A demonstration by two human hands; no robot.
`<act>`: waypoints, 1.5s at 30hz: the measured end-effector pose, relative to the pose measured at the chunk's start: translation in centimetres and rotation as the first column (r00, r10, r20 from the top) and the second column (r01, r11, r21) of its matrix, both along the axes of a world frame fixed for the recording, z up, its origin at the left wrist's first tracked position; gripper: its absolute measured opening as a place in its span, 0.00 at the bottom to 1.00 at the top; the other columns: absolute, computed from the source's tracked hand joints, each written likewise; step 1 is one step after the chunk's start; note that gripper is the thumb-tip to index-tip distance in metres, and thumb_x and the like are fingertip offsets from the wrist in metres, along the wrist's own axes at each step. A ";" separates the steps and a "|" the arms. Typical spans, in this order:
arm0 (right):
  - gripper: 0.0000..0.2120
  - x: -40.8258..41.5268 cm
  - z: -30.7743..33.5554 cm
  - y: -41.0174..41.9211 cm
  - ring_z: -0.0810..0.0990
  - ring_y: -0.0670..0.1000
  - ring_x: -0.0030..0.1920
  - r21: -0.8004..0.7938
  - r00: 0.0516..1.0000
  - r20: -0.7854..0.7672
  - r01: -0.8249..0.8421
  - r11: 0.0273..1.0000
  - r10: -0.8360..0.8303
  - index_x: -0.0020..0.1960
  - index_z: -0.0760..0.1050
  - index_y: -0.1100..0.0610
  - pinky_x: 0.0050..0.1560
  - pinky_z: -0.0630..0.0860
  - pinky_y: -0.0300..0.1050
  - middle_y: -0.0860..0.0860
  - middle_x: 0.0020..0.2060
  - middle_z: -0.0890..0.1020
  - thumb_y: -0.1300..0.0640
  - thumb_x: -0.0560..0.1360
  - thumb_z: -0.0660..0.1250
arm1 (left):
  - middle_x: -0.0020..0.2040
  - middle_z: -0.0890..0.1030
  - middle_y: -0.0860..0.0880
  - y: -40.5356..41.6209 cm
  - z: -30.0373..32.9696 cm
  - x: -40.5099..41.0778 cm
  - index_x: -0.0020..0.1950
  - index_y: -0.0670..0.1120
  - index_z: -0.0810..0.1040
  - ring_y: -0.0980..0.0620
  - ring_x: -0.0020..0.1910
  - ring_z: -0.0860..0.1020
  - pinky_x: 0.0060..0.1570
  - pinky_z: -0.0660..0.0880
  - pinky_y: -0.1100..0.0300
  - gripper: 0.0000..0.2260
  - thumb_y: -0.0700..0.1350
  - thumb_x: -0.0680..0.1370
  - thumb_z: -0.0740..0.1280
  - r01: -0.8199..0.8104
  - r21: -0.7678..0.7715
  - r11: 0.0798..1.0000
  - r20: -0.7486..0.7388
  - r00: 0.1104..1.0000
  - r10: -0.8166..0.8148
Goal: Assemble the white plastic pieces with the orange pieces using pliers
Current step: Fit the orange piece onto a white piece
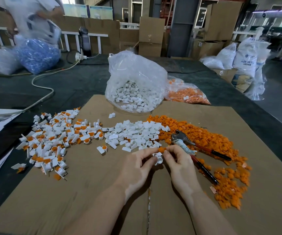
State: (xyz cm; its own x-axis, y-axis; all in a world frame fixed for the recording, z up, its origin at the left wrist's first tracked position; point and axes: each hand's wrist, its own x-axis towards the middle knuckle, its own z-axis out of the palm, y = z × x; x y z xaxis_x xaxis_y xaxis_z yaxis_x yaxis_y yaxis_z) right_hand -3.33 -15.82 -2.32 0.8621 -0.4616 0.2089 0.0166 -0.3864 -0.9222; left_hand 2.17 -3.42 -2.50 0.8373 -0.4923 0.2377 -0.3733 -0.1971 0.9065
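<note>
Above the cardboard sheet [204, 119], a white plastic piece [158, 158] is pinched by the left hand [139, 164] while an orange piece [162, 149] is pinched in the fingertips of the right hand [177, 161], just above it. Both parts are judged light, stiff and small, best taken by their edges. The pliers [190, 145] are left lying on the orange heap [213, 138], beside the right hand. Finished pieces [52, 141] are spread to the left on the dark table [79, 85]; bags and cartons are stacked around the room.

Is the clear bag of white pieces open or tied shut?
Open. The clear bag gapes toward the camera, its mouth lying on the cardboard, with the white pieces inside exposed.
</note>
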 end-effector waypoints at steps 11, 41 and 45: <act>0.07 0.2 -0.5 -0.3 0.71 0.45 0.35 -0.029 0.996 -0.081 -0.051 0.998 0.048 0.43 0.72 0.50 0.37 0.67 0.43 0.44 0.33 0.74 0.55 0.79 0.60 | 0.48 0.81 0.58 0.2 -0.3 -0.3 0.61 0.54 0.78 0.66 0.48 0.76 0.45 0.68 0.77 0.14 0.42 0.77 0.67 -0.010 0.059 0.998 0.148 0.989 0.001; 0.09 -0.3 -0.8 0.5 0.71 0.50 0.38 -0.334 0.991 0.093 0.124 0.934 -0.098 0.37 0.72 0.56 0.37 0.68 0.43 0.48 0.33 0.73 0.59 0.75 0.66 | 0.41 0.76 0.62 0.2 -0.1 -0.3 0.66 0.52 0.73 0.74 0.41 0.73 0.41 0.64 0.79 0.17 0.44 0.77 0.65 0.031 0.144 0.989 0.166 0.985 -0.055; 0.08 -0.1 -0.3 0.2 0.72 0.48 0.37 -0.116 0.997 0.064 0.058 0.992 -0.051 0.39 0.74 0.54 0.37 0.69 0.38 0.51 0.34 0.76 0.60 0.77 0.64 | 0.35 0.76 0.59 0.3 0.4 -0.4 0.63 0.52 0.76 0.68 0.36 0.74 0.39 0.66 0.77 0.15 0.41 0.76 0.67 0.004 0.029 1.000 0.072 0.997 -0.006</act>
